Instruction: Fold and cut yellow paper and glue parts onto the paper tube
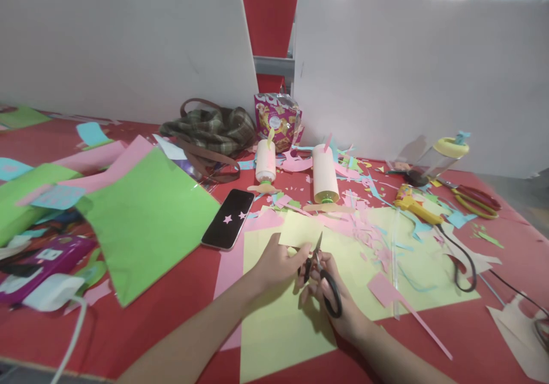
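Note:
My left hand (278, 264) is closed on a small pale yellow piece of paper (298, 228), pinching its lower part. In my right hand (338, 304) is a pair of scissors (332, 292) with black handles. Their blades point up and lie close to the right edge of the paper piece; whether they touch it I cannot tell. Below both hands a large pale yellow sheet (274, 338) lies on the red table (171, 327), partly over a pink sheet (229, 269).
A phone (227, 221) with pink paper stars lies left of my hands. Green paper (150, 218) spreads further left. Two paper rolls (325, 172) stand ahead, among scraps. On the right are a yellow glue gun (418, 208), its black cord, and red-yellow-handled scissors (476, 201).

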{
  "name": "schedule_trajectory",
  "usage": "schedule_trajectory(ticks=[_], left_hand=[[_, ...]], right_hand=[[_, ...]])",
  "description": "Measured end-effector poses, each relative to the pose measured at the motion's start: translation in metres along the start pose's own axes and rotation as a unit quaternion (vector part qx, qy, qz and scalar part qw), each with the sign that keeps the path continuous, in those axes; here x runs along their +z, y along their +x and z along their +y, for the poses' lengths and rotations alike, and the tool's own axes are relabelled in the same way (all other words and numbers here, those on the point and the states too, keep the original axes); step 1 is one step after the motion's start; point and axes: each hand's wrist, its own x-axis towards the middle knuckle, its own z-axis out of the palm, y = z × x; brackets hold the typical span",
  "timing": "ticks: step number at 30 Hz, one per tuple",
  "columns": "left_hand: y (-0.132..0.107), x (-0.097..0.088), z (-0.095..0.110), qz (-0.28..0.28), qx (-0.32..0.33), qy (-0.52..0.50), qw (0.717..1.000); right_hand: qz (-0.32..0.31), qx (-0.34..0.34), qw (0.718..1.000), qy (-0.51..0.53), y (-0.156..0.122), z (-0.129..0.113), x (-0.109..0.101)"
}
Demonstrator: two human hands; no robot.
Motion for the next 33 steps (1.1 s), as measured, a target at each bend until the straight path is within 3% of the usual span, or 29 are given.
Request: schedule_trajectory(ticks=[14, 17, 26, 33], left_hand=[[0.003, -0.003, -0.005, 0.005, 0.015, 0.061, 0.998], [0.003, -0.002, -0.011, 0.017, -0.009, 0.079, 0.997], [0.001, 0.001, -0.010, -0.021, -0.052, -0.022, 0.998], [0.006, -0.002, -0.010, 0.038, 0.021, 0.031, 0.999]], right_hand=[[0.012, 0.006, 0.998, -0.056, -0.002, 0.004, -0.003], [0.015, 0.001, 0.997, -0.072, -0.002, 0.003, -0.001], [0.031, 0.005, 0.996, -0.087, -0.001, 0.001, 0.000], [0.049, 0.005, 0.997, -0.067, 0.000, 0.005, -0.002]])
